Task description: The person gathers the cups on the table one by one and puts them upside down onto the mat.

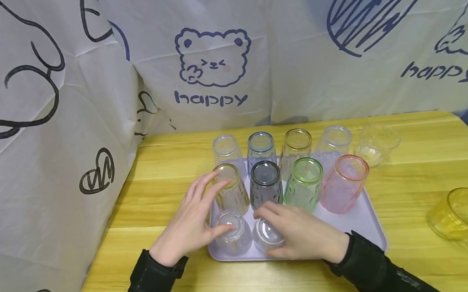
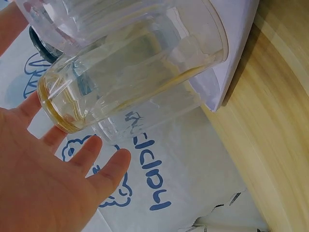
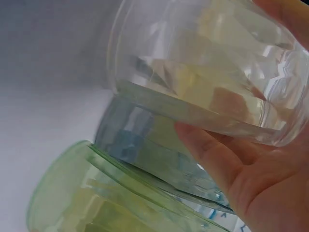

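My right hand (image 1: 303,234) grips an upside-down clear glass (image 1: 268,236) at the front of the lilac tray (image 1: 364,227). In the right wrist view, its fingers curl round that clear glass (image 3: 193,72), close beside the grey glass (image 3: 145,135) and the green glass (image 3: 106,193). My left hand (image 1: 188,225) is spread at the tray's left side, its fingertips near the amber-rimmed glass (image 1: 233,201) and its thumb over another clear glass (image 1: 234,244). The left wrist view has the palm (image 2: 53,179) facing the amber-rimmed glass (image 2: 135,72), fingers unclosed.
A pink glass (image 1: 345,192) stands at the tray's right. Behind are a blue-rimmed glass (image 1: 261,150), a brown-rimmed glass (image 1: 296,152) and clear ones. Off the tray, on the wooden table (image 1: 417,173), are a clear glass (image 1: 376,146) and a yellow glass (image 1: 458,217). A printed cloth (image 1: 293,59) hangs behind.
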Demonstrator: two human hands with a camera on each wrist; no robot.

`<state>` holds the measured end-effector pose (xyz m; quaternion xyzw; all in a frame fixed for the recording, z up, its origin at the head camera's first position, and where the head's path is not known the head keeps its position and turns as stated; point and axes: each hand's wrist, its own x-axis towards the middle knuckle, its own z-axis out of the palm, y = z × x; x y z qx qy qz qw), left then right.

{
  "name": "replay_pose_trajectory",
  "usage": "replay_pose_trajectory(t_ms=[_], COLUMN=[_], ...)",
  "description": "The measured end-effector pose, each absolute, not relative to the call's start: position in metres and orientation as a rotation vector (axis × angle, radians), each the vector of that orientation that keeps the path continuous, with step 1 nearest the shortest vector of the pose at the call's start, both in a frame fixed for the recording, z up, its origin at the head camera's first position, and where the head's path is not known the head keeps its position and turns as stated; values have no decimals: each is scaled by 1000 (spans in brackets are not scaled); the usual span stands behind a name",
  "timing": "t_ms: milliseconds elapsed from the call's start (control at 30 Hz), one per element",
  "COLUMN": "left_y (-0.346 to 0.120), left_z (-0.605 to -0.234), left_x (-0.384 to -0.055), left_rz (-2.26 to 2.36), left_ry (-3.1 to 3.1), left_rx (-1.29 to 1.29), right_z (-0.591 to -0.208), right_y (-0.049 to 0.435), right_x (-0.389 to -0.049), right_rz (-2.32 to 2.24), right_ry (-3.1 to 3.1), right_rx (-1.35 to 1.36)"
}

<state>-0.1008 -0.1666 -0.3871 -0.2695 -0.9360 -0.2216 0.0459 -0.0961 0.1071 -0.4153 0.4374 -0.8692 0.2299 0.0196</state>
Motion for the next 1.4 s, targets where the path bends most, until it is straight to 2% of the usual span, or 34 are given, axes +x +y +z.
replay_pose_trajectory(t_ms=[600,1033,1200,1400], left_y=[-166,-165,-162,-158], left_z=[-389,-392,-393,-397], left_x=[-101,-99,-95,-89], left_rz=[-676,-693,-694,-807], left_ry=[-2850,-2826,-2819,-2812], left_rx=[-817,-791,-697,-468], right_z=[-430,-434,-437,-438], right_y=[114,135,133,133], right_x=[-96,-88,-87,-89], right_rz=[864,1100,1099,1222], right_ry=[-2523,-2649,-2720,-2751], right_rx=[1328,1162,1099,1092])
